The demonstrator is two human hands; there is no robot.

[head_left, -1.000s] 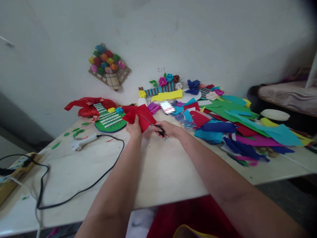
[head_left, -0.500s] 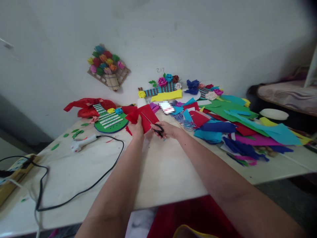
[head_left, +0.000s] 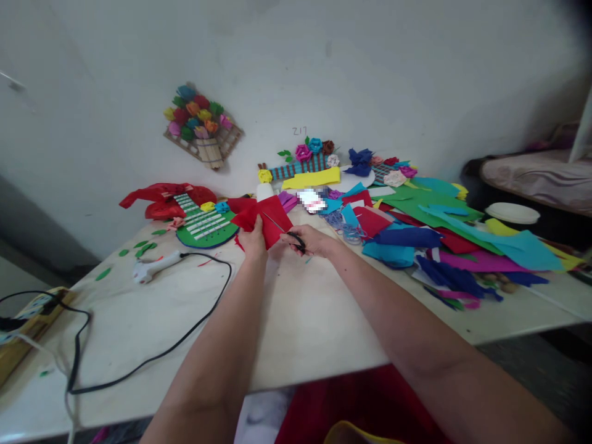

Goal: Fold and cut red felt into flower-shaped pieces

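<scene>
Red crepe paper, folded and wrinkled at its left part, is pinched in my left hand above the middle of the table. My right hand is closed around the black handles of a pair of scissors. The scissors' blades lie against the red paper and point up and left, toward my left thumb. To the left is a round green craft piece with white strips and small paper flowers.
A glue gun with a black cord lies left on the table, near a power strip. Coloured paper sheets pile up at the right. A blue and brown woven piece with paper flowers leans by the wall.
My left hand and the red paper have shifted slightly left and up. The scissors have turned a little and appear more closed, still against the paper.
</scene>
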